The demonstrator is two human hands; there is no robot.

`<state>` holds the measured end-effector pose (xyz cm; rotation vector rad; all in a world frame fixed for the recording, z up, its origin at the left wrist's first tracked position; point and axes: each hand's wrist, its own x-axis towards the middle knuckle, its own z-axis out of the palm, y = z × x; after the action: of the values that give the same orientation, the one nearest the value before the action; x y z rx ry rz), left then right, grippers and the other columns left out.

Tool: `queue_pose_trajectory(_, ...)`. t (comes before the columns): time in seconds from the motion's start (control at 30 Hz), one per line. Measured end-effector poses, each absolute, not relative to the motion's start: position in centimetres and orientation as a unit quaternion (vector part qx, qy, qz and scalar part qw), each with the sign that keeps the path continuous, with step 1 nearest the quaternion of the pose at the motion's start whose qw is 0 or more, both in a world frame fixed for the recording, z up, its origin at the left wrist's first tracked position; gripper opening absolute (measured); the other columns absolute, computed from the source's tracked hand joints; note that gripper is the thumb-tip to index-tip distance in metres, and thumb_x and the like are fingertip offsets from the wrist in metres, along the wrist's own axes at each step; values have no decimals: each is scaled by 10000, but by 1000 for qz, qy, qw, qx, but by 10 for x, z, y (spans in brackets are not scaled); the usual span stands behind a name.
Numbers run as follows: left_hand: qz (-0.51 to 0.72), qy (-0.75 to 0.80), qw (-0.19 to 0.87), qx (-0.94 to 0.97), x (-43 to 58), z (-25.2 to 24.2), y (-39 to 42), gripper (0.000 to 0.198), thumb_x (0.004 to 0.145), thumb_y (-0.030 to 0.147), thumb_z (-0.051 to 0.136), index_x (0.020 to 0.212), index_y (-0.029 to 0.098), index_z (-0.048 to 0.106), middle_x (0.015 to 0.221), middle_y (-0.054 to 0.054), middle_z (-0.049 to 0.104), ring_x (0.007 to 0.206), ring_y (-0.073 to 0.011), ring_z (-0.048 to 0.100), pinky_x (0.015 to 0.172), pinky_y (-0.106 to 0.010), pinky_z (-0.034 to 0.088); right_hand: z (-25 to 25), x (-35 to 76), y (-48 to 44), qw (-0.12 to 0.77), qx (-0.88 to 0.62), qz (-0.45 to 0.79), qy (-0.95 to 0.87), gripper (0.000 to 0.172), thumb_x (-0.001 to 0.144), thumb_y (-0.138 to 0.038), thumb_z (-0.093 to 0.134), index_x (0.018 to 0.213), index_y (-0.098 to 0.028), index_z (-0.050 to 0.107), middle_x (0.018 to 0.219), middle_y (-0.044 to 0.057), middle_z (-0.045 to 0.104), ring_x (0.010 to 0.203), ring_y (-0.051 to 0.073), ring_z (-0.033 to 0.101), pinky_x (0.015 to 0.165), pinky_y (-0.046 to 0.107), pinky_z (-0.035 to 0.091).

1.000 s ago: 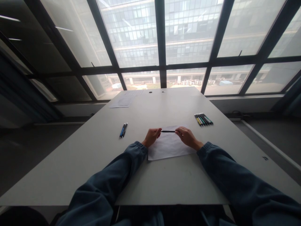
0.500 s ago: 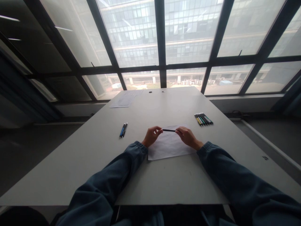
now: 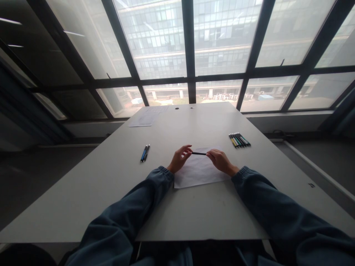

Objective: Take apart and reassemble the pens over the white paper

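A dark pen [image 3: 199, 153] is held level, one end in each hand, above a sheet of white paper [image 3: 199, 173]. My left hand [image 3: 179, 159] pinches its left end, with the index finger raised a little off it. At the right end, the fingertips of my right hand [image 3: 220, 160] are closed around the pen. Both tips of the pen are hidden in my fingers.
On the white table [image 3: 105, 195], a blue-and-black pair of pens [image 3: 145, 153] lies to the left. A row of several pens [image 3: 240, 140] is at the right. Printed sheets [image 3: 142, 117] lie at the far left, before the windows [image 3: 162, 37].
The fingers of my left hand have lifted and spread slightly at the pen's end. My right hand and the pen stay nearly still.
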<state>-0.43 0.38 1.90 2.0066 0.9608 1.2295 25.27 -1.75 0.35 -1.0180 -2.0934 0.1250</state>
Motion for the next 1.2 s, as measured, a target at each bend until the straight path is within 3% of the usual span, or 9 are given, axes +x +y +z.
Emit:
queue_pose_trajectory(0.1, 455, 395, 279, 747, -6, 15, 6, 479, 951, 573, 439, 894, 148, 653, 799, -56, 684, 704, -147, 618, 702, -277, 476, 3, 252, -18, 390, -400, 48, -828, 336, 1021, -377, 433, 854, -190, 655, 804, 71, 674, 739, 185, 602, 705, 293, 438)
queue_pose_trajectory(0.2, 424, 433, 266, 750, -8, 9, 9, 626, 970, 613, 310, 585, 168, 521, 560, -15, 540, 551, -127, 495, 588, -265, 397, 3, 252, -18, 388, -398, 45, -830, 338, 1022, -382, 431, 855, -192, 655, 801, 70, 674, 740, 184, 601, 703, 292, 438)
queue_pose_trajectory(0.27, 409, 455, 260, 747, -9, 7, 11, 649, 971, 621, 279, 513, 186, 424, 485, 7, 432, 490, -115, 404, 531, -267, 331, 3, 252, -18, 387, -396, 44, -831, 339, 1021, -386, 433, 854, -193, 655, 801, 70, 674, 737, 183, 599, 703, 294, 437)
queue_pose_trajectory(0.7, 357, 464, 248, 772, -9, 7, 10, 697, 944, 692, 129, 487, 206, 330, 468, 25, 324, 477, -108, 315, 504, -270, 245, 6, 251, -19, 380, -389, 45, -838, 354, 1022, -402, 432, 852, -190, 660, 799, 69, 676, 733, 177, 587, 702, 288, 424)
queue_pose_trajectory(1.2, 388, 422, 238, 784, -5, 19, 2, 583, 973, 518, 387, 515, 173, 493, 480, 14, 474, 485, -107, 438, 547, -256, 342, 3, 252, -18, 374, -394, 49, -838, 349, 1022, -399, 430, 862, -191, 660, 808, 68, 679, 737, 179, 588, 708, 290, 428)
